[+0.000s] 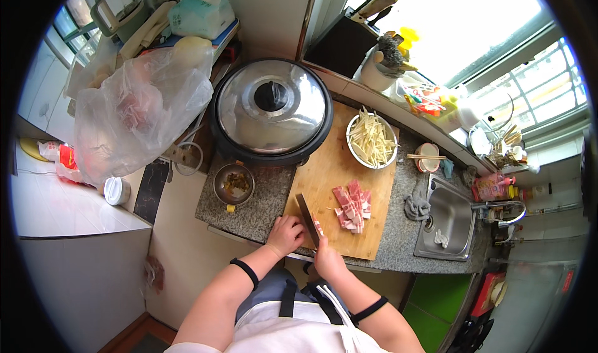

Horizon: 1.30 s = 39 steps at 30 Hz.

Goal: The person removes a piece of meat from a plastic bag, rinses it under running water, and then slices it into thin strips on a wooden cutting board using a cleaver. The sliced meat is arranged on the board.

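My right hand (329, 260) grips a kitchen knife (307, 215) with a broad dark blade. The blade stands on edge over the front left of a wooden cutting board (322, 166). Left of the blade, my left hand (286, 235) rests with curled fingers; whether anything is under them is hidden. A small piece of sliced meat (317, 224) shows against the blade's right side. Further right on the board lies a pile of red-and-white raw meat slices (353, 206). Behind it a white bowl (371, 165) is heaped with pale cut strips (371, 138).
A lidded electric pan (243, 129) overlaps the board's far left. Before it, a small metal bowl (219, 187) sits on the granite counter (261, 213). At right are a grey cloth (416, 207), a steel sink (448, 213) and chopsticks (427, 157) across a small bowl (426, 166).
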Tool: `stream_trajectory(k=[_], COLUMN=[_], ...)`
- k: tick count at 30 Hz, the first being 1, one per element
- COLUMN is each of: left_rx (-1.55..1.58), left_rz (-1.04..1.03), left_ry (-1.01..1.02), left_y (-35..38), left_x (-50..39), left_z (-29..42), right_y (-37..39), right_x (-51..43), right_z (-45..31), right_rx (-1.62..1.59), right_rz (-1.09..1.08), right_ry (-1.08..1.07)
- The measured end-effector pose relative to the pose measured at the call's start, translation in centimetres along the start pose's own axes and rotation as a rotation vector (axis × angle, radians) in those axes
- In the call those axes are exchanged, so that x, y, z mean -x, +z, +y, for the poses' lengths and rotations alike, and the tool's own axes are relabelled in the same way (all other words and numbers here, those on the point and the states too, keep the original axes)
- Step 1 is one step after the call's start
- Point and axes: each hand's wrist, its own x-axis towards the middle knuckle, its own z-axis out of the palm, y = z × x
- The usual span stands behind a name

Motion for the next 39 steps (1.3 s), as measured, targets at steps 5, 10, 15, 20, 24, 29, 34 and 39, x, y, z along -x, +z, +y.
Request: stream_trajectory(k=[5, 10, 15, 20, 24, 29, 34, 39], left_rx=[0.125, 0.204, 0.024, -0.072, -0.072, -0.152, -0.292, -0.221], left_rz=[-0.08, -0.335, -0.31, -0.435, -0.405, -0.131, -0.211, -0.337], left_ry=[0.193, 0.161, 0.365, 0.497, 0.201, -0.075, -0.209, -0.117], left_y=[-1.3, 0.1, 0.5, 1.8, 4.0, 4.8, 3.5, 2.2], left_x=[-0.1, -3.7, -7.1, -6.7, -7.2, -12.7, -15.4, -13.9], left_z=[-1.2, -1.3, -0.3, 0.5, -0.3, -2.4, 0.0, 3.2], right_y=[-2.1, -4.3, -5.6, -6.3, -7.6, -9.9, -11.2, -11.5], right_x=[-1.2, 1.0, 2.1, 3.0, 4.2, 5.4, 6.0, 6.2], right_z=[1.6, 4.2, 5.3, 6.5, 7.5, 8.6, 10.0, 11.0], right_rx=[-0.155, -0.262, -0.245, -0.271, -0.303, -0.329, -0.351, -0.406], right_rz=[0.133, 0.237, 0.273, 0.282, 0.284, 0.308, 0.31, 0.31], right_ry=[-0.046, -0.013, -0.023, -0.021, -0.008, 0.042, 0.031, -0.005])
